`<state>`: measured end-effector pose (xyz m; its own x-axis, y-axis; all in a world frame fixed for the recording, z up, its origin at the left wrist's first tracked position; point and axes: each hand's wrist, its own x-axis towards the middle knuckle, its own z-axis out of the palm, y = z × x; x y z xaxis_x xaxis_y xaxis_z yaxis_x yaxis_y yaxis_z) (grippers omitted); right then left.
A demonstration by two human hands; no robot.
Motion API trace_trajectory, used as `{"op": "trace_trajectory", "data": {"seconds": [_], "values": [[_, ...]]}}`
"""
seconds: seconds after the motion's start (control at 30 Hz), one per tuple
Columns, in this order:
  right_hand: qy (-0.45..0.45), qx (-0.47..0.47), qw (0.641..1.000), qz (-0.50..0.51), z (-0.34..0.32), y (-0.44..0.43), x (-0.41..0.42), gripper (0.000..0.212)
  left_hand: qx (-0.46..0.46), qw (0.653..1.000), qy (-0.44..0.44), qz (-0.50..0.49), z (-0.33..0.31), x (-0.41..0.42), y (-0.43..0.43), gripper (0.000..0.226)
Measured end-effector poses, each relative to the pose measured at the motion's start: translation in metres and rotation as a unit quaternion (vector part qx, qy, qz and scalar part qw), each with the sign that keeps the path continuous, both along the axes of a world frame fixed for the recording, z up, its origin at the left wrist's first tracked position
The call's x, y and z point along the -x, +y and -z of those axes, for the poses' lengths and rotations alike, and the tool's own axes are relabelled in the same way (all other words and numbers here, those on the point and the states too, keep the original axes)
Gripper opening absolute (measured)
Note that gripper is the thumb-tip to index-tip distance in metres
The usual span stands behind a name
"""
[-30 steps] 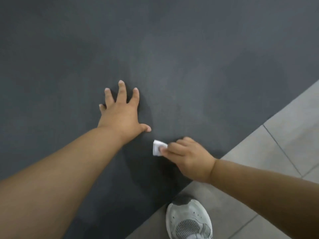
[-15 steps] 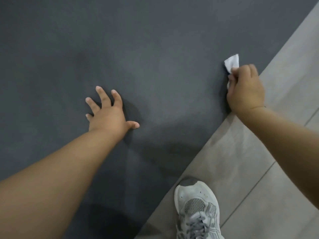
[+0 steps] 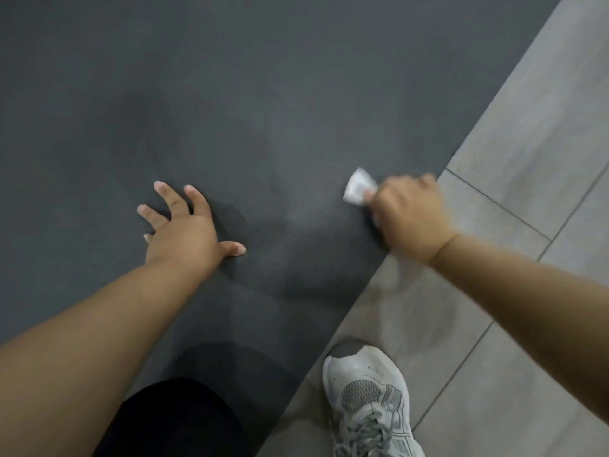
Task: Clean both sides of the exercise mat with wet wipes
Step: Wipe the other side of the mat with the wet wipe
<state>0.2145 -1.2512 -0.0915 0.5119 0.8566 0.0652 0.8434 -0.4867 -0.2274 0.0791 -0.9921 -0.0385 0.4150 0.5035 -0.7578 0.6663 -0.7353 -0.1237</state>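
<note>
We have the dark grey exercise mat (image 3: 263, 94) lying flat on the grey tiled floor (image 3: 527, 143), filling most of the view, its near edge running diagonally from upper right to lower centre. Our right hand (image 3: 410, 216) is closed around a small crumpled white wet wipe (image 3: 357, 191), pressed to the mat close beside that edge, and the hand is blurred. Our left hand (image 3: 184, 230) lies open, fingers spread, palm flat on the mat well to the left of the wipe, holding nothing. We judge the mat soft, flexible and fairly grippy, light enough to flip by lifting along its edge; the bracing palm should keep it from creeping. The wipe is limp and damp, so we hold it bunched under the fingertips rather than by a corner. Our grey sneaker (image 3: 365, 394) stands on the tile just off the mat edge, and a dark-clad knee (image 3: 178, 420) sits at the lower frame over the mat; both may block strokes towards us.
</note>
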Motion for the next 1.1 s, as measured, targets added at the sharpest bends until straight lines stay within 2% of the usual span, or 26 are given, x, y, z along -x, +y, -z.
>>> {"op": "trace_trajectory", "data": {"seconds": [0.07,0.13,0.2,0.27,0.33,0.43,0.5,0.57,0.63,0.7,0.77,0.8,0.87,0.93,1.0,1.1], "values": [[-0.007,0.04,0.982,0.186,-0.008,0.001,-0.049,0.006,-0.001,1.0,0.006,0.004,-0.001,0.0,-0.001,0.114],[0.013,0.073,0.944,0.32,-0.013,0.004,-0.08,0.018,-0.003,1.0,0.007,0.008,-0.002,0.0,-0.002,0.114],[0.043,0.059,0.937,0.342,-0.014,0.023,-0.077,0.021,-0.006,1.0,0.0,0.017,-0.004,0.0,-0.001,0.113],[0.064,0.018,0.965,0.254,-0.015,0.051,-0.039,0.012,0.003,1.0,-0.004,0.016,-0.008,0.002,0.0,0.11],[0.074,-0.023,0.993,0.094,-0.017,0.072,0.016,0.007,0.01,1.0,-0.003,0.018,-0.012,0.004,0.004,0.106],[0.095,0.0,0.987,-0.131,-0.019,0.082,0.079,0.019,-0.009,0.998,-0.031,0.046,-0.021,0.004,0.017,0.087],[0.091,0.006,0.975,-0.203,-0.017,0.082,0.074,0.019,-0.023,0.995,-0.083,0.05,-0.026,0.003,0.031,0.071],[0.054,0.005,0.977,-0.206,-0.015,0.084,0.039,0.02,-0.023,0.99,-0.129,0.046,-0.03,0.0,0.045,0.063],[0.025,0.015,0.993,-0.117,-0.017,0.09,-0.007,0.018,-0.026,0.989,-0.14,0.043,-0.03,-0.003,0.058,0.069],[0.016,0.03,0.997,0.07,-0.02,0.096,-0.055,0.01,-0.028,0.99,-0.137,0.031,-0.028,-0.008,0.07,0.082],[0.034,0.048,0.968,0.245,-0.021,0.096,-0.092,0.016,-0.026,0.991,-0.131,0.01,-0.025,-0.017,0.082,0.097],[0.049,0.049,0.951,0.301,-0.022,0.097,-0.102,0.02,-0.023,0.992,-0.126,-0.003,-0.023,-0.022,0.088,0.106],[0.063,0.05,0.94,0.331,-0.023,0.108,-0.099,0.021,-0.019,0.994,-0.108,-0.026,-0.02,-0.032,0.098,0.123],[0.065,0.009,0.965,0.255,-0.017,0.121,-0.064,0.019,-0.014,0.996,-0.086,-0.034,-0.018,-0.037,0.105,0.134],[0.091,-0.018,0.991,0.092,-0.017,0.134,-0.012,0.024,-0.003,0.997,-0.073,-0.039,-0.014,-0.039,0.111,0.141],[0.134,-0.004,0.98,-0.147,-0.018,0.137,0.047,0.022,0.025,0.997,-0.068,-0.04,-0.009,-0.039,0.116,0.144]]}}
